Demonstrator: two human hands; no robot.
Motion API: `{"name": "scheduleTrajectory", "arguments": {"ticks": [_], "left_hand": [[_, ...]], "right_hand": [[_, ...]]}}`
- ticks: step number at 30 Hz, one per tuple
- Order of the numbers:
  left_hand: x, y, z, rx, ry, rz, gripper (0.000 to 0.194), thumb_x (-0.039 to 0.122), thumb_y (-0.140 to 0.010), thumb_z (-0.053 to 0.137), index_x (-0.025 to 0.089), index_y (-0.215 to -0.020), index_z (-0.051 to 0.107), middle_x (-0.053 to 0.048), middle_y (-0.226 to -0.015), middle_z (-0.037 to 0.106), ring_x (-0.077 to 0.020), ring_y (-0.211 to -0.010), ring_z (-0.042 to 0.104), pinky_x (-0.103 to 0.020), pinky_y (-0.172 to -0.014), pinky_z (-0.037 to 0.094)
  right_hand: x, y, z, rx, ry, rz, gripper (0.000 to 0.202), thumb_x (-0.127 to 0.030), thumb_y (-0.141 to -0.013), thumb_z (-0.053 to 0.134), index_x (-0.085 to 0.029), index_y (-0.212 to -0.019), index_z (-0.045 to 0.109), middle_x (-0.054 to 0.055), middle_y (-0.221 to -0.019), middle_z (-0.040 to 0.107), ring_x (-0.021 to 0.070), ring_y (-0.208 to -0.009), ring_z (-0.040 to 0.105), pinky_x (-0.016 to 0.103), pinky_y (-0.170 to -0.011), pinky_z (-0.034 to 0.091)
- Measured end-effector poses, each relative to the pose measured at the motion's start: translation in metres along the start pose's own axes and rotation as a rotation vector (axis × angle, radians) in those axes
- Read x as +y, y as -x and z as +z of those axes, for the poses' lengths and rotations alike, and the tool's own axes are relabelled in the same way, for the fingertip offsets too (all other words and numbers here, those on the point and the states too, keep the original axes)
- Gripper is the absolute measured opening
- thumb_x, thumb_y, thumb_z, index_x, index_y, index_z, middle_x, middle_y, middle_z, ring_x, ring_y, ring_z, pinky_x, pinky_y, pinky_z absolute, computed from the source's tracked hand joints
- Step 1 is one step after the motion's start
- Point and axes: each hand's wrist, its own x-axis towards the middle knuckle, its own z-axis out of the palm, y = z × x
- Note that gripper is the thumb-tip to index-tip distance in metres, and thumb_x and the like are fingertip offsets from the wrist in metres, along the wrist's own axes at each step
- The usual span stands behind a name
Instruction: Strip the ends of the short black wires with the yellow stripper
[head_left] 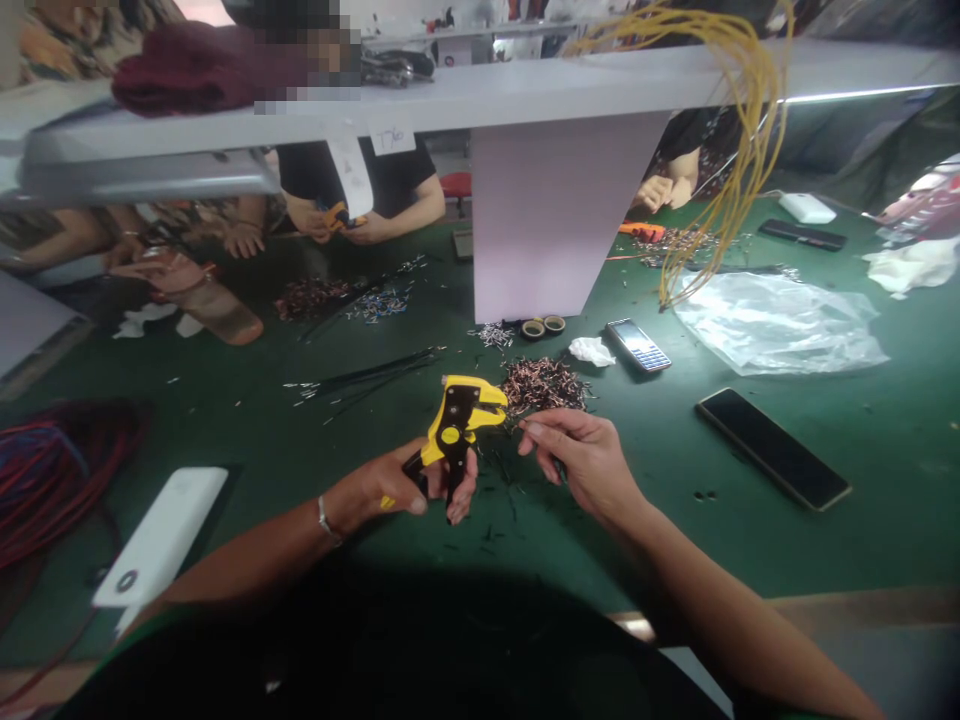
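My left hand [442, 490] is wrapped round the handles of a yellow and black wire stripper [451, 434], whose jaws point right. Close to those jaws, my right hand [581, 455] pinches a short, thin wire [523, 424] between thumb and forefinger. Something small and dark shows under its curled fingers. Just behind both hands lies a pile of short copper-ended wire pieces [546, 385]. Dark scraps are scattered on the green table [637, 540] beneath them. Longer black wires [367, 375] lie in a bundle to the left.
A phone [774, 448], a keypad phone [638, 345] and a plastic bag [780, 320] lie right. Two tape rolls [543, 327] sit by the partition [555, 220]. A white power bank [161, 535] and red cable coil [56, 480] lie left. Yellow wires [742, 120] hang from the shelf. Co-workers sit opposite.
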Motion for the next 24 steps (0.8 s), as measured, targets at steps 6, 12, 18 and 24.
{"name": "scheduleTrajectory", "arguments": {"ticks": [6, 12, 18, 24], "left_hand": [[0.0009, 0.0004, 0.001, 0.012, 0.006, -0.002, 0.051, 0.022, -0.057, 0.08, 0.013, -0.105, 0.067, -0.008, -0.084, 0.062, -0.0207, -0.071, 0.058, -0.039, -0.07, 0.048], [0.0008, 0.0006, 0.0032, 0.009, 0.023, -0.009, 0.051, 0.02, -0.057, 0.079, 0.012, -0.106, 0.066, -0.008, -0.084, 0.061, -0.0199, -0.071, 0.058, -0.038, -0.069, 0.048], [0.0019, 0.0004, 0.0058, 0.037, 0.021, -0.01, 0.048, 0.02, -0.058, 0.078, 0.014, -0.104, 0.066, -0.006, -0.079, 0.061, -0.0187, -0.067, 0.057, -0.036, -0.066, 0.048], [0.0024, 0.0016, 0.0092, 0.069, 0.018, -0.004, 0.041, 0.02, -0.06, 0.079, 0.012, -0.098, 0.066, -0.005, -0.076, 0.06, -0.0176, -0.064, 0.057, -0.035, -0.063, 0.048]], "right_hand": [[0.0017, 0.0001, -0.0016, -0.003, 0.016, 0.007, 0.014, -0.033, -0.073, 0.075, -0.02, -0.076, 0.074, 0.001, -0.062, 0.07, 0.0066, -0.037, 0.043, 0.024, -0.034, 0.032], [0.0032, 0.0, -0.0016, -0.012, 0.002, 0.008, 0.014, -0.033, -0.073, 0.075, -0.019, -0.076, 0.074, 0.001, -0.061, 0.07, 0.0059, -0.035, 0.043, 0.023, -0.032, 0.031], [0.0026, 0.0001, -0.0021, -0.002, 0.009, 0.021, 0.014, -0.032, -0.073, 0.075, -0.019, -0.075, 0.073, 0.001, -0.06, 0.07, 0.0058, -0.034, 0.043, 0.023, -0.031, 0.029], [0.0039, -0.0004, -0.0028, -0.004, 0.002, 0.027, 0.017, -0.034, -0.072, 0.076, -0.018, -0.076, 0.073, 0.001, -0.06, 0.07, 0.0056, -0.033, 0.042, 0.022, -0.031, 0.029]]}}
